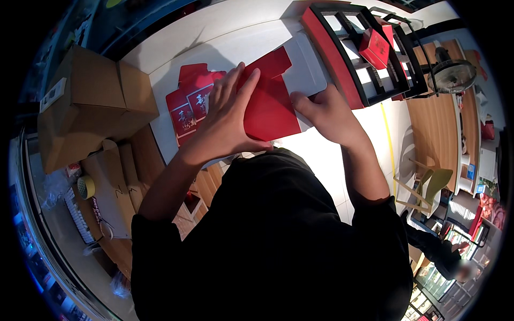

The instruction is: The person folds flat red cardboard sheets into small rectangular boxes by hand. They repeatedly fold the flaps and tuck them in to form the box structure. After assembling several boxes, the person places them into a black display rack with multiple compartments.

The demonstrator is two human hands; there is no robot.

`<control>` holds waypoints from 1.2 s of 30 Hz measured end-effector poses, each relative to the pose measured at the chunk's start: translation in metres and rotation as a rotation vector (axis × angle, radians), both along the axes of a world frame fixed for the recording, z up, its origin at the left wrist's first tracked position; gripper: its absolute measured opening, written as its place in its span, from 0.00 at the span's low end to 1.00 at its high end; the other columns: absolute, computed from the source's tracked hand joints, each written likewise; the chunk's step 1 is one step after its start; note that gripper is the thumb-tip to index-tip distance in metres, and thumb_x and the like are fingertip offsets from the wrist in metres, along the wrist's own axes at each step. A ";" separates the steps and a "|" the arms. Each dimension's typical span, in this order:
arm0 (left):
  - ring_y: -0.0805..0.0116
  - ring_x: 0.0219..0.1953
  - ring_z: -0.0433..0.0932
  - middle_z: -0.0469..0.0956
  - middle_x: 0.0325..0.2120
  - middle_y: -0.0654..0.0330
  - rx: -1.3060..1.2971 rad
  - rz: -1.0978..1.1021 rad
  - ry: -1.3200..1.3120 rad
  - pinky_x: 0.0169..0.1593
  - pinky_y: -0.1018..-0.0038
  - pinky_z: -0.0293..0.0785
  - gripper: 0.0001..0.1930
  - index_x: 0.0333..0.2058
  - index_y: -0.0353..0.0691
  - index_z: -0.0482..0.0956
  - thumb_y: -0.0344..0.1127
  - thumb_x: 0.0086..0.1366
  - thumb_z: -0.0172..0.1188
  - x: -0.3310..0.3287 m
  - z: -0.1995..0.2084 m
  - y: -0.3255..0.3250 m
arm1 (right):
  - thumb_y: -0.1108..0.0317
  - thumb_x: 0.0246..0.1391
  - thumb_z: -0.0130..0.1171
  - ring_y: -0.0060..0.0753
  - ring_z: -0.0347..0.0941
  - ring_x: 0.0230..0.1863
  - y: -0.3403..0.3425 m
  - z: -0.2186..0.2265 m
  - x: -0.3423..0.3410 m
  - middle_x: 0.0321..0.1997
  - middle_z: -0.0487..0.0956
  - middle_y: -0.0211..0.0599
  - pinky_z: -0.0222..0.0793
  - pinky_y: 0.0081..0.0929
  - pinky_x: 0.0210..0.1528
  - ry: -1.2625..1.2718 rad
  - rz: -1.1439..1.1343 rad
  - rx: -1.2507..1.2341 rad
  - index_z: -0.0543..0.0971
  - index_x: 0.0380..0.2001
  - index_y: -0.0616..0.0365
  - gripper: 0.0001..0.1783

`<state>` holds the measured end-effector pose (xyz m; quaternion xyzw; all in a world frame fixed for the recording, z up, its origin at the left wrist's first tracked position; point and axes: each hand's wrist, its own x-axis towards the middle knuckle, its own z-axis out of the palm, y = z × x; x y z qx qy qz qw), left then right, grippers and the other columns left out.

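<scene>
Head view: left hand (pixel 227 115) clamped across red box (pixel 271 109), fingers spread along left side, thumb at near edge; right hand (pixel 326 115) at box's right side, thumb near white flap (pixel 308 59), other fingers hidden, grip cannot be told. Box between hands, over white table (pixel 166 88). Red cartons (pixel 184 115) left, partly behind left hand; black-and-red tray (pixel 336 61) right

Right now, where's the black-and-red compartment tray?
In the head view, the tray is at the upper right, beyond the right hand and left of the fan.
</scene>
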<state>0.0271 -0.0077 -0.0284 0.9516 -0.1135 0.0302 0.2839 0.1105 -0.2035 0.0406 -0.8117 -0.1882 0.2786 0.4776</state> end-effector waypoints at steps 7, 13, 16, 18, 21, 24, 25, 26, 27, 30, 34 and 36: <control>0.37 0.66 0.36 0.36 0.63 0.40 -0.030 -0.019 0.041 0.62 0.36 0.39 0.66 0.65 0.46 0.40 0.72 0.35 0.66 0.000 -0.002 0.002 | 0.61 0.50 0.59 0.26 0.73 0.27 -0.003 0.004 0.001 0.27 0.76 0.44 0.68 0.22 0.28 0.091 -0.058 -0.055 0.72 0.38 0.76 0.23; 0.36 0.66 0.36 0.36 0.64 0.41 0.041 0.000 0.030 0.62 0.36 0.39 0.64 0.65 0.45 0.42 0.75 0.37 0.62 -0.002 -0.003 0.001 | 0.61 0.49 0.60 0.26 0.73 0.30 -0.005 -0.005 0.003 0.31 0.77 0.43 0.69 0.21 0.31 0.142 -0.080 -0.018 0.72 0.41 0.74 0.24; 0.36 0.65 0.38 0.37 0.64 0.41 0.063 0.008 -0.049 0.62 0.36 0.39 0.62 0.65 0.44 0.44 0.75 0.39 0.60 -0.004 -0.006 -0.001 | 0.62 0.49 0.59 0.25 0.71 0.31 -0.015 -0.032 0.009 0.32 0.76 0.40 0.68 0.21 0.33 0.227 -0.132 0.067 0.72 0.42 0.71 0.22; 0.38 0.65 0.41 0.41 0.64 0.42 0.065 -0.007 -0.157 0.62 0.38 0.40 0.57 0.64 0.43 0.48 0.73 0.43 0.59 -0.005 -0.003 -0.003 | 0.63 0.49 0.59 0.24 0.70 0.30 -0.016 -0.036 0.009 0.33 0.76 0.38 0.67 0.21 0.34 0.219 -0.209 0.022 0.73 0.42 0.69 0.21; 0.45 0.65 0.47 0.50 0.62 0.46 0.124 -0.089 -0.317 0.63 0.43 0.44 0.44 0.59 0.41 0.59 0.63 0.51 0.60 -0.004 0.013 -0.006 | 0.60 0.50 0.55 0.28 0.73 0.30 -0.008 -0.012 0.005 0.30 0.77 0.43 0.70 0.23 0.33 0.124 -0.082 -0.085 0.72 0.41 0.76 0.25; 0.53 0.63 0.53 0.60 0.58 0.51 0.209 -0.218 -0.385 0.63 0.49 0.49 0.30 0.51 0.40 0.70 0.53 0.54 0.62 0.004 0.019 -0.008 | 0.61 0.51 0.54 0.29 0.73 0.29 -0.002 0.002 0.001 0.29 0.77 0.42 0.70 0.25 0.32 0.171 0.051 0.040 0.73 0.41 0.74 0.23; 0.55 0.62 0.55 0.63 0.56 0.53 0.186 -0.236 -0.388 0.63 0.51 0.51 0.27 0.48 0.40 0.72 0.50 0.54 0.62 0.006 0.020 -0.008 | 0.61 0.51 0.53 0.29 0.73 0.29 -0.002 0.003 0.001 0.28 0.77 0.43 0.70 0.24 0.32 0.157 0.061 0.011 0.73 0.40 0.74 0.23; 0.57 0.61 0.57 0.66 0.53 0.54 0.162 -0.258 -0.394 0.62 0.53 0.53 0.23 0.44 0.39 0.74 0.47 0.54 0.63 0.008 0.022 -0.008 | 0.62 0.51 0.53 0.29 0.73 0.28 -0.002 0.003 0.003 0.28 0.77 0.43 0.70 0.24 0.32 0.141 0.066 -0.018 0.73 0.40 0.73 0.22; 0.57 0.59 0.59 0.67 0.51 0.55 0.156 -0.266 -0.415 0.61 0.54 0.54 0.22 0.43 0.40 0.74 0.47 0.53 0.63 0.010 0.024 -0.007 | 0.62 0.51 0.52 0.30 0.73 0.28 -0.003 0.004 0.005 0.27 0.77 0.43 0.69 0.24 0.32 0.125 0.071 -0.047 0.74 0.40 0.73 0.21; 0.60 0.54 0.63 0.69 0.46 0.57 0.143 -0.304 -0.445 0.57 0.57 0.58 0.19 0.39 0.42 0.76 0.46 0.52 0.64 0.016 0.033 -0.003 | 0.62 0.51 0.51 0.30 0.73 0.27 0.000 0.014 0.009 0.25 0.77 0.44 0.69 0.24 0.31 0.103 0.180 -0.063 0.74 0.39 0.73 0.21; 0.61 0.52 0.63 0.68 0.44 0.59 0.151 -0.351 -0.339 0.55 0.60 0.58 0.17 0.35 0.44 0.76 0.46 0.50 0.66 0.022 0.044 0.003 | 0.63 0.50 0.54 0.27 0.72 0.30 0.006 0.024 0.010 0.28 0.76 0.42 0.68 0.23 0.30 0.098 0.140 -0.217 0.73 0.37 0.72 0.19; 0.60 0.53 0.63 0.67 0.46 0.60 0.140 -0.325 -0.293 0.55 0.59 0.58 0.17 0.33 0.44 0.76 0.45 0.48 0.68 0.023 0.044 0.003 | 0.63 0.50 0.54 0.27 0.73 0.30 0.006 0.026 0.007 0.28 0.76 0.43 0.68 0.23 0.30 0.153 0.091 -0.102 0.73 0.35 0.73 0.19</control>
